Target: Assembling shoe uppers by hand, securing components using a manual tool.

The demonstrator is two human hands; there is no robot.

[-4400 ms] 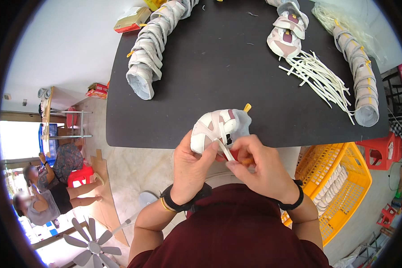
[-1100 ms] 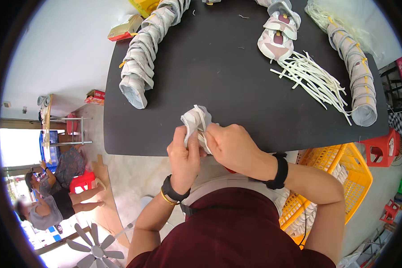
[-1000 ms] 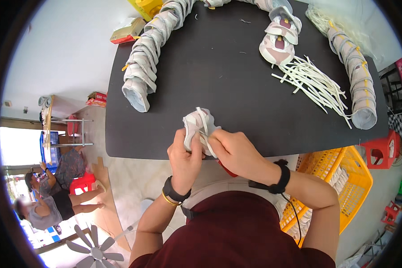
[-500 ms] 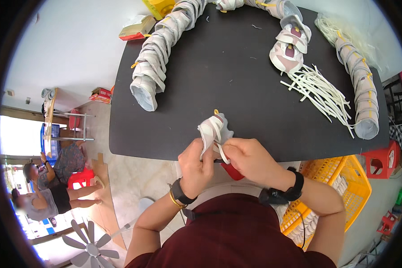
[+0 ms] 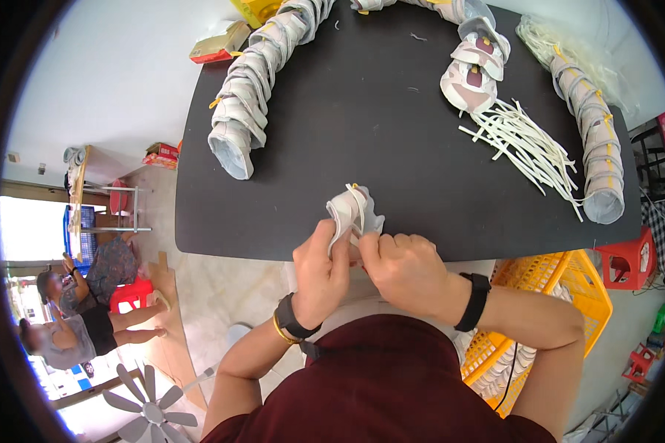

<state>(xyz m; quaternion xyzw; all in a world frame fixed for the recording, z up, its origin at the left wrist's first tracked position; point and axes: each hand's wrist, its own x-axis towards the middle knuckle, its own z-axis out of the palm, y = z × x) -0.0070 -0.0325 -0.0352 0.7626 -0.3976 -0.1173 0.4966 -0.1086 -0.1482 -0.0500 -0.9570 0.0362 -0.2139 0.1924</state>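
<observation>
A small pale shoe upper (image 5: 343, 212) with a mauve tongue and a yellow loop is at the table's near edge. My left hand (image 5: 319, 272) is closed round its left side, thumb pressed along it. Against its right side, my right hand (image 5: 408, 269) is closed with the knuckles up. A white lace crosses the upper; whether the right fingers grip the lace or the upper's edge is hidden. To the right lies a bundle of loose white laces (image 5: 524, 148), next to two more shoe uppers (image 5: 471, 87) in white and mauve.
Nested shoe uppers form a long row (image 5: 242, 100) at the left and another (image 5: 600, 140) at the right of the black table (image 5: 332, 140). A yellow crate (image 5: 591, 295) holding pale pieces and a red stool (image 5: 628, 258) stand at right. Two people sit far left.
My right hand has rolled knuckles-up and moved closer in against the upper. The lace loop that hung by its fingers is now out of sight. My left hand keeps its hold.
</observation>
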